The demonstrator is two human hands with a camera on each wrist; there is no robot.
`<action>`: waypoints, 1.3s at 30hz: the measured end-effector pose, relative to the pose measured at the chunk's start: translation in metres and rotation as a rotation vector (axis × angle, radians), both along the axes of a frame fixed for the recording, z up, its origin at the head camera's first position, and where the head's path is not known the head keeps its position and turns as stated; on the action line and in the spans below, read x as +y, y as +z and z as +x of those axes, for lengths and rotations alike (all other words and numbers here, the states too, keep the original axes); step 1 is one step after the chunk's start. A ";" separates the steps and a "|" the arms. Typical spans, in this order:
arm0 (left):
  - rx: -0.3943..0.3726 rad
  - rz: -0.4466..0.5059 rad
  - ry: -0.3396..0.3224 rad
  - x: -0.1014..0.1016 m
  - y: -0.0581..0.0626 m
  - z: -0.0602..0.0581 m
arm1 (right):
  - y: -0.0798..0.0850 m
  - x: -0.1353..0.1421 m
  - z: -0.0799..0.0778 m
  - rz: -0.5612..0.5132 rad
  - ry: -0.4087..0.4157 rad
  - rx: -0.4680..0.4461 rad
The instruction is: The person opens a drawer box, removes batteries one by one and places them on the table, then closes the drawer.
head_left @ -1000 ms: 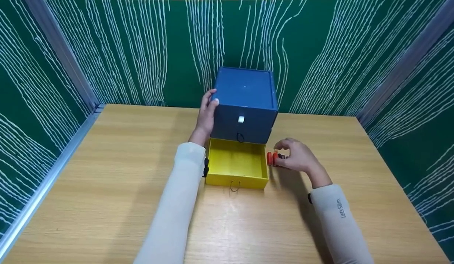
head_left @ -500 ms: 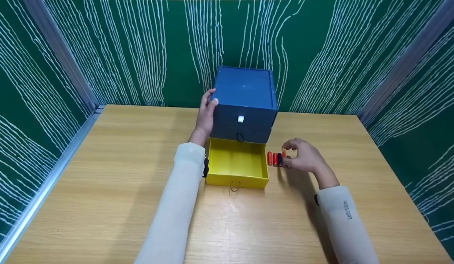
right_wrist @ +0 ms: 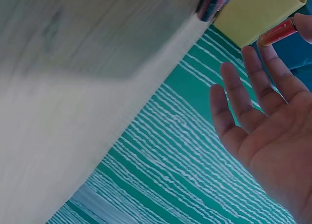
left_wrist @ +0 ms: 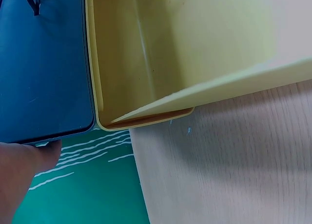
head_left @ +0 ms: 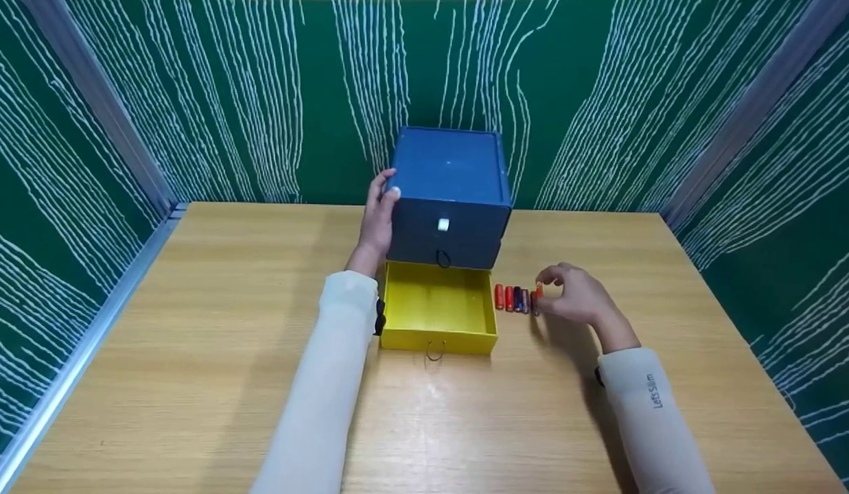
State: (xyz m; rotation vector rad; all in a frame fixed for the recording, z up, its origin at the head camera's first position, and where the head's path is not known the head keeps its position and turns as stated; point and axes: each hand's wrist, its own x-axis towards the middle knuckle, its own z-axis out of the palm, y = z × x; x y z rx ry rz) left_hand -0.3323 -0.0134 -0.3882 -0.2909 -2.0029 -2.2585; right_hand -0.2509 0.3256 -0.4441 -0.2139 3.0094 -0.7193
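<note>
In the head view my left hand rests against the left side of a blue drawer box, thumb near its front top edge. Only part of that hand shows in the left wrist view, beside the blue front. Below the blue part, a yellow drawer is pulled out with a bare floor. My right hand pinches an orange-red battery between thumb and index finger, the other fingers extended. It is at the right end of a row of several batteries, red and dark, lying beside the drawer.
Everything stands on a wooden table. Green walls with white wavy lines enclose the back and both sides. A thin loop handle hangs on the yellow drawer's front, and a dark loop on the blue front above.
My right hand has moved to the right along the row with the battery, uncovering more of the batteries. The left hand stays on the box. The head view has shifted slightly.
</note>
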 end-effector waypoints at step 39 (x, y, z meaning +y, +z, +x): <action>-0.003 -0.038 0.000 0.001 0.018 0.019 | -0.019 0.012 -0.011 0.168 -0.002 -0.032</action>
